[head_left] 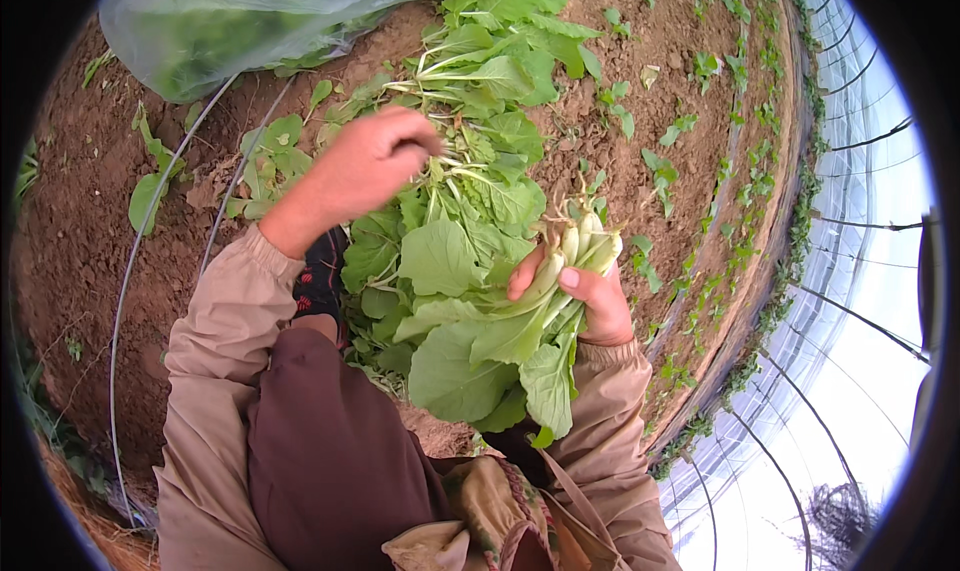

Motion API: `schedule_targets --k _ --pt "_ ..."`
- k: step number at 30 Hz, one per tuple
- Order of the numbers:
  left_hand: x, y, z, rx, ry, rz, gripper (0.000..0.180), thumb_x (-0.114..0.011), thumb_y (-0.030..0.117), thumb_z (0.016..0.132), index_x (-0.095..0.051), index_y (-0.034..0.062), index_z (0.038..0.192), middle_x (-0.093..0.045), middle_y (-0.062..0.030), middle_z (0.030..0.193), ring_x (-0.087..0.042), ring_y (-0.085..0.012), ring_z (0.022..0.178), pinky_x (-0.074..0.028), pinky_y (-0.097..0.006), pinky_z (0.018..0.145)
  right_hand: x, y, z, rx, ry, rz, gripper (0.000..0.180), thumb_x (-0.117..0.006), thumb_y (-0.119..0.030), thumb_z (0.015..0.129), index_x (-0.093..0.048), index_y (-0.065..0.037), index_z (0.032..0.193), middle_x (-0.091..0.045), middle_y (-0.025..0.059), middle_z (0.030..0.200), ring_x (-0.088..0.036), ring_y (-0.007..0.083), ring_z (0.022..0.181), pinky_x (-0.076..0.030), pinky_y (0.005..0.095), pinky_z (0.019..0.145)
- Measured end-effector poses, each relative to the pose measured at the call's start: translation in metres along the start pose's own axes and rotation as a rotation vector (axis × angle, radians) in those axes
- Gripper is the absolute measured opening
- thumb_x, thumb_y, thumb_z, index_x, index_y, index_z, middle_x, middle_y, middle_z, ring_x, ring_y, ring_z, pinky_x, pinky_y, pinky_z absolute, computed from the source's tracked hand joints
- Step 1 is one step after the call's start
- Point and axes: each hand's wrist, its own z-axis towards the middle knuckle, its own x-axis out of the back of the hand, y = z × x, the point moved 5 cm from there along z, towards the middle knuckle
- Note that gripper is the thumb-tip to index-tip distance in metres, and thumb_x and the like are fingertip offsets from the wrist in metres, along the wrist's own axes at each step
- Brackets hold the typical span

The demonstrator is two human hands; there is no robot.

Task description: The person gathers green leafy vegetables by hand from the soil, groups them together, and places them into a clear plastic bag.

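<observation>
My right hand (598, 298) is closed around a bunch of leafy greens (465, 356). The pale stems and rooty ends (580, 236) point away from me, and the broad leaves hang down toward my lap. Over a long heap of pulled greens (500, 196) hovers my left hand (385, 156). Its fingers look curled but are smeared by motion, so I cannot make out whether anything is in them. White stems of the heap lie just right of and below that hand.
A clear plastic bag (250, 31) with greens inside lies at the far left. Thin pale hoops (140, 236) arch over brown soil on the left. Small seedlings (660, 171) grow in rows to the right, beside a plastic tunnel wall (850, 301). My shoe (320, 281) touches the heap's left side.
</observation>
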Motion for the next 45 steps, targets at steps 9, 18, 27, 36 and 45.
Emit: schedule_targets --k 9,18,27,36,45 --pt "-0.016 0.021 -0.005 0.163 -0.225 -0.285 0.015 -0.068 0.007 0.087 -0.062 0.0029 0.101 -0.064 -0.0056 0.084 -0.064 -0.0150 0.081 -0.051 -0.032 0.072 -0.003 0.001 0.005 -0.040 -0.030 -0.276 0.043 -0.073 -0.014 0.084 -0.054 0.002 0.119 -0.068 0.0080 0.095 -0.063 0.0133 0.087 -0.050 0.0269 0.078" --pt "0.021 -0.105 0.054 0.086 0.390 0.611 0.035 -0.071 0.021 0.081 -0.065 0.0090 0.114 -0.060 -0.0132 0.110 -0.056 -0.0346 0.105 -0.046 -0.047 0.089 -0.004 -0.015 -0.007 -0.033 0.416 -0.830 0.042 -0.080 -0.007 0.070 -0.062 0.000 0.107 -0.066 0.0006 0.088 -0.059 0.0079 0.078 -0.051 0.0270 0.074" --pt "0.004 -0.092 0.087 0.153 0.388 0.758 0.035 -0.073 0.033 0.080 -0.065 0.0114 0.106 -0.060 -0.0093 0.109 -0.055 -0.0315 0.104 -0.043 -0.046 0.088 -0.014 -0.050 -0.033 -0.030 0.580 -1.007 0.030 -0.077 -0.004 0.070 -0.063 -0.001 0.096 -0.064 -0.0008 0.082 -0.057 0.0070 0.073 -0.049 0.0249 0.068" --pt "-0.002 -0.095 0.080 -0.055 0.477 0.639 0.020 -0.070 0.020 0.080 -0.062 0.0052 0.091 -0.063 -0.0117 0.096 -0.058 -0.0323 0.098 -0.045 -0.046 0.083 -0.029 -0.040 -0.024 0.038 0.424 -1.077 0.032 -0.074 -0.003 0.069 -0.064 -0.002 0.100 -0.066 0.0026 0.091 -0.059 0.0085 0.079 -0.049 0.0262 0.073" --pt "-0.025 0.049 0.019 -0.219 0.133 0.128 0.017 -0.067 0.006 0.086 -0.062 0.0029 0.102 -0.065 -0.0094 0.079 -0.063 -0.0144 0.065 -0.048 -0.027 0.058 -0.050 -0.069 -0.006 0.319 0.224 -1.481 0.040 -0.069 -0.005 0.061 -0.067 -0.001 0.101 -0.048 0.0182 0.143 -0.045 0.0359 0.134 -0.033 0.0441 0.111"
